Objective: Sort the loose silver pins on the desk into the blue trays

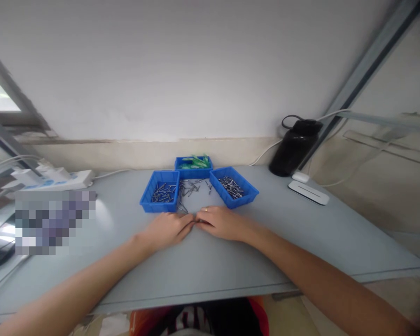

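Observation:
My left hand (170,228) and my right hand (219,221) meet fingertip to fingertip just above the grey table. Both are closed in a pinch, and a small thin dark piece (196,221) shows between them, mostly hidden by the fingers. Beyond my left hand stands a blue bin (148,198) with slim metal rods (164,192) in it. Another blue bin (248,196), beyond my right hand, holds many short metal pieces (231,186). Between these bins, loose metal rods (192,187) lie scattered on the table. A third blue bin (192,172) at the back contains green, partly clear pieces (198,161).
A black bottle (294,147) stands at the back right near a flat white device (308,192) and a small white case (300,177). On the left are a power strip (66,180) with plugs, a blurred-out item (56,224) and a dark shiny object (0,240).

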Motion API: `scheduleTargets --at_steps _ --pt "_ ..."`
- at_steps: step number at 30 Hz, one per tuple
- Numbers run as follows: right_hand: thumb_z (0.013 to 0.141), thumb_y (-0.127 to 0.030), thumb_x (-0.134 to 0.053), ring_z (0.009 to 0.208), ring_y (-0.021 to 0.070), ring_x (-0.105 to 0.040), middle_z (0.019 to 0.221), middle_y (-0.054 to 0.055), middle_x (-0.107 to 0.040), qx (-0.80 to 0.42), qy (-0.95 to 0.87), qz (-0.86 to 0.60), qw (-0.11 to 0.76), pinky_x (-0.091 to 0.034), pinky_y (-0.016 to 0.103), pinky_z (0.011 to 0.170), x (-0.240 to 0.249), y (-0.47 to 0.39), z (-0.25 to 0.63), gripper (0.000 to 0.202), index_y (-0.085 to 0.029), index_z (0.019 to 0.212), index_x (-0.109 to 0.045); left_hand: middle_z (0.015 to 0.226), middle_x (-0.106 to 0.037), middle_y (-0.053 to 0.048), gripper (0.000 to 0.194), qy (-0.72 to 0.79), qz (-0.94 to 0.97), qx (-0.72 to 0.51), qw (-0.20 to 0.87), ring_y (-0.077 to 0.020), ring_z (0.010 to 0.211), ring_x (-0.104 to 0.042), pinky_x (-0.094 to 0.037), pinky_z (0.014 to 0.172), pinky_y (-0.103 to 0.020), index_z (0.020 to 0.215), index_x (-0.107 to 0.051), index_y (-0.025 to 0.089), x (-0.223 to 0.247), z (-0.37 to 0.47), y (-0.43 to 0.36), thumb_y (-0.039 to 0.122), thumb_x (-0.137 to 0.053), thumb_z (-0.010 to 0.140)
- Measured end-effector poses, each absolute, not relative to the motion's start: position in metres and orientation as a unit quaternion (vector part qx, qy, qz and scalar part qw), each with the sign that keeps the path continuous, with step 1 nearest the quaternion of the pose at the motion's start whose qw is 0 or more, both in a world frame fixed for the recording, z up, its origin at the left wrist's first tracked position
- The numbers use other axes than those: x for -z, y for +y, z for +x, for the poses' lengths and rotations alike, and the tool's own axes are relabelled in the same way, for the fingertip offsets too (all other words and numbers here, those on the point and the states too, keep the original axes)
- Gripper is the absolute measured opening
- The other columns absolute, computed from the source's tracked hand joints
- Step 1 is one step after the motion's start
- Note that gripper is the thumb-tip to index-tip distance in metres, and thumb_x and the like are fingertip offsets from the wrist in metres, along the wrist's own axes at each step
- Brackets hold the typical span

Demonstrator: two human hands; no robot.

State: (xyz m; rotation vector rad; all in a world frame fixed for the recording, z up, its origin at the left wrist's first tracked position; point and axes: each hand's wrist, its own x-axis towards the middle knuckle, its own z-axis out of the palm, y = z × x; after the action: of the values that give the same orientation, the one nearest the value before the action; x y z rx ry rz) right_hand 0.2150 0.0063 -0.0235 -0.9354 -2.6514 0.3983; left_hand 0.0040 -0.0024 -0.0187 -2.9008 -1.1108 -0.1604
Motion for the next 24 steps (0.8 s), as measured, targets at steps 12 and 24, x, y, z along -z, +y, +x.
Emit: scheduleTargets --at_steps 12,24 --pt "0.092 -0.024 -0.051 0.079 0.016 -0.058 0.085 0.003 -0.061 -0.145 -0.919 -0.343 0.13 -0.041 0.027 0.071 0.0168 0.0057 0.2199 0.012 -0.019 0.089 -0.061 0.074 -0.065 -0.002 0.028 -0.355 -0.933 0.058 0.001 -0.0136 0.064 -0.062 -0.043 0.058 -0.024 0.086 -0.059 0.019 0.019 0.0032 -0.0016 0.028 -0.035 0.097" --pt "0.091 -0.023 -0.052 0.077 0.0162 -0.057 0.084 0.003 -0.06 -0.139 -0.919 -0.346 0.126 -0.038 0.028 0.069 0.0158 0.0065 0.2229 0.01 -0.019 0.088 -0.061 0.071 -0.064 -0.001 0.029 -0.352 -0.934 0.061 0.005 -0.0134 0.063 -0.062 -0.042 0.058 -0.024 0.085 -0.059 0.02 0.0195 0.0015 -0.0013 0.029 -0.034 0.097"
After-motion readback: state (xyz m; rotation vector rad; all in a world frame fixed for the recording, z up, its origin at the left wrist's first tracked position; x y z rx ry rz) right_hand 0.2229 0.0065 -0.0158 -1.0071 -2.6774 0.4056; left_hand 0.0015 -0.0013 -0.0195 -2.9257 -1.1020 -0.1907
